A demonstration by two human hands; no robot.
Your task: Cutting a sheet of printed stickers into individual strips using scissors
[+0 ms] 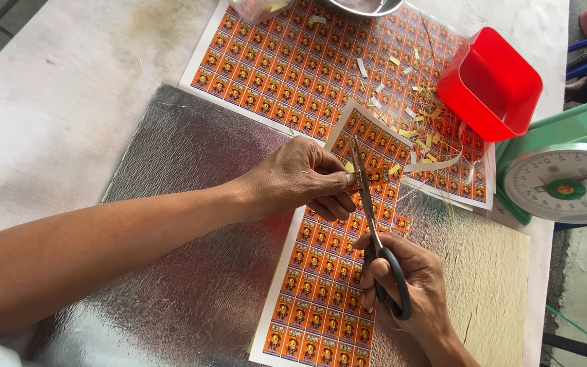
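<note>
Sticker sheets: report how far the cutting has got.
Done: little beyond yellow and white trimmings scattered on the far sheet, and one loose label lying beside the near sheet. In hand: the left hand pinches a small orange label while the right hand works black-handled scissors at it. Left: both sheets remain almost wholly uncut.

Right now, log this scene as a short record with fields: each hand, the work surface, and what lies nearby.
left hand: pinches a small orange label piece
right hand: holds scissors, blades at the piece
under the hands: cut sheet of orange labels on a silver mat
behind: larger label sheet strewn with paper scraps
right side: red tub, green scale
</note>
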